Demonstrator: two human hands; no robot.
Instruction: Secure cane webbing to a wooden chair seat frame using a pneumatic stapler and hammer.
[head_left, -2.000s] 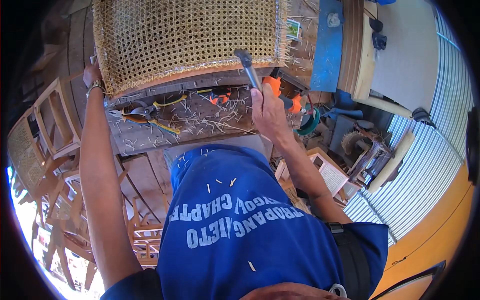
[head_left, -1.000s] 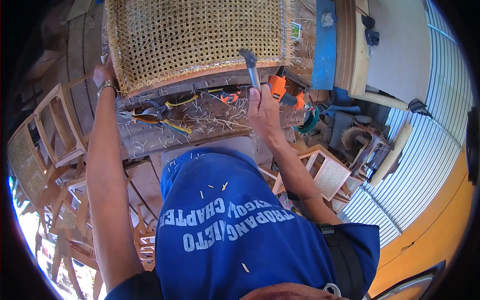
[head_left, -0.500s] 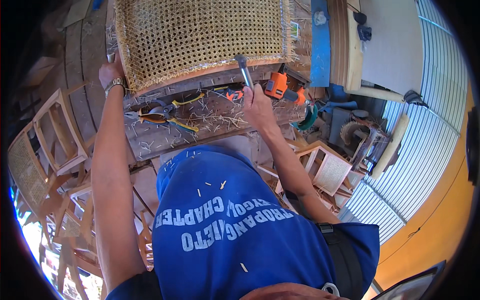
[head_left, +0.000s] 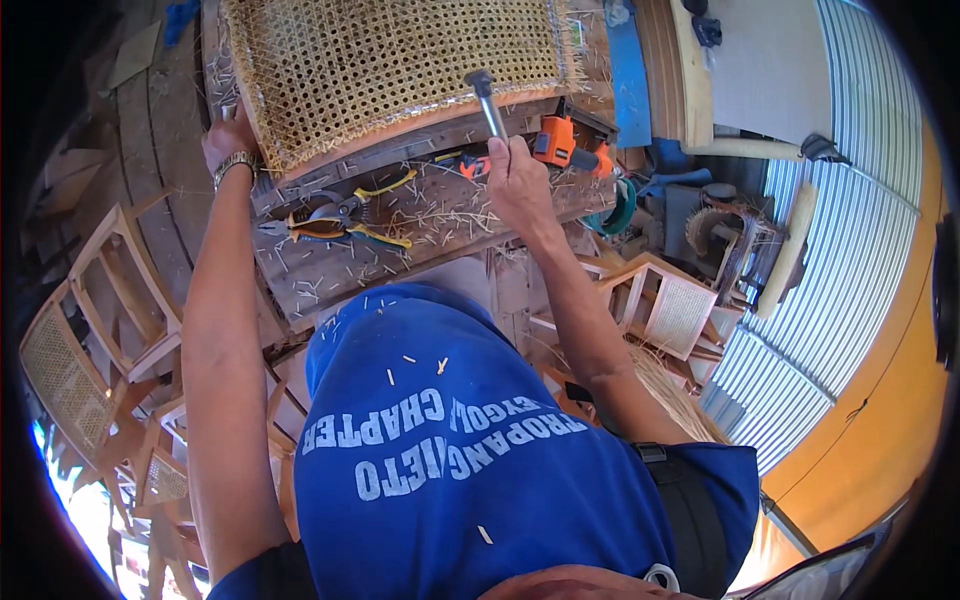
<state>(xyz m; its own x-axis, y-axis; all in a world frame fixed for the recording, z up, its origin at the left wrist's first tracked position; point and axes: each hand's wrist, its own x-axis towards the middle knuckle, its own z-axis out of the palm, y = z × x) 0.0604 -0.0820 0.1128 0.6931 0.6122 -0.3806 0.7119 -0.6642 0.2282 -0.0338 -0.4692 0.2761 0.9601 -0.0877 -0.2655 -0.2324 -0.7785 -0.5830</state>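
A woven cane panel (head_left: pixel 400 70) in a wooden frame lies on the bench, with ragged cane ends along its edges. My right hand (head_left: pixel 520 180) grips a hammer (head_left: pixel 490 103) by its shaft, the dark head raised at the panel's near edge. At the panel's left side is my left hand (head_left: pixel 228 142), its fingers curled round something small with a pale end showing; the rest is hidden. Pliers and cutters with yellow handles (head_left: pixel 345 215) lie on the bench between my arms. Beside my right hand rests an orange and black power tool (head_left: pixel 570 145).
Cut cane bits litter the wooden bench (head_left: pixel 330 268). Unfinished chair frames (head_left: pixel 125 290) stand at the left, and another chair (head_left: pixel 670 310) at the right. A toothed circular blade (head_left: pixel 708 228) sits beyond it. Orange-handled pliers (head_left: pixel 472 166) lie near my right hand.
The whole view has shifted a little, with the panel sitting slightly higher and further left. Both hands keep their grips, and the hammer remains raised near the panel's near edge.
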